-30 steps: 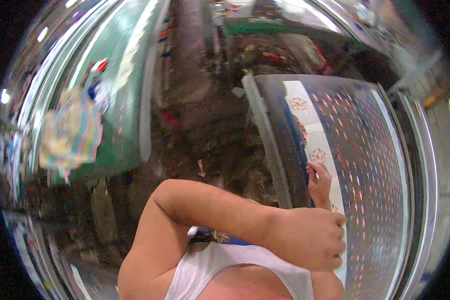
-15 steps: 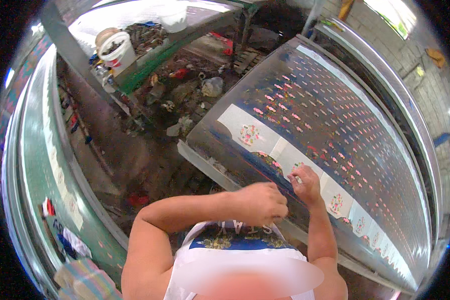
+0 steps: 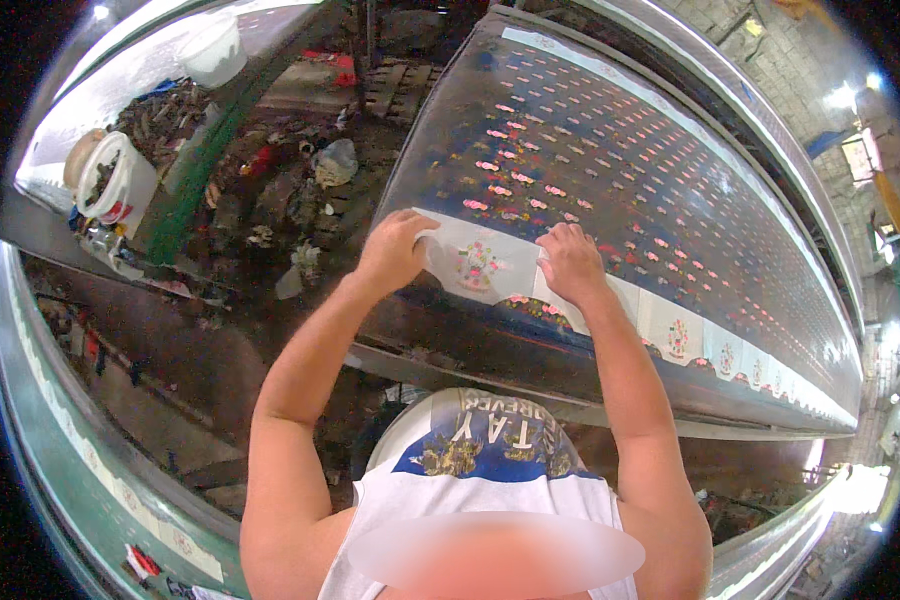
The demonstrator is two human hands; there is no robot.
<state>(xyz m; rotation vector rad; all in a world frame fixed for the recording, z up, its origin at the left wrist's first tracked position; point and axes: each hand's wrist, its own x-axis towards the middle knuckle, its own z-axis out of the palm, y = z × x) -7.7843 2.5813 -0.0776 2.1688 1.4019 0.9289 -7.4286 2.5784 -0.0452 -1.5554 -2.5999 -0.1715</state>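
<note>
My left hand [image 3: 395, 250] pinches the left end of a white panel [image 3: 478, 262] printed with a small bouquet, at the near left part of a long dark sloping table [image 3: 407, 185]. My right hand [image 3: 570, 265] has curled fingers closed on the same panel's right end, where it meets another white piece. More printed panels [image 3: 678, 338] run rightward in a row along the near edge, with dark floral scalloped shapes between them. Beyond them, rows of small pink floral prints [image 3: 558, 190] cover the table's surface.
At the upper left, a green-edged bench [image 3: 185, 215] holds a white bucket of dark pieces [image 3: 115, 180], another white tub [image 3: 210, 55] and clutter. A plastic bag [image 3: 333, 162] lies among debris below. A long green table [image 3: 90, 470] curves along the lower left, and a block wall rises upper right.
The view has turned toward the dark table. My left hand has moved forward onto the end panel's left edge, and my right hand has moved left along the row to that same panel.
</note>
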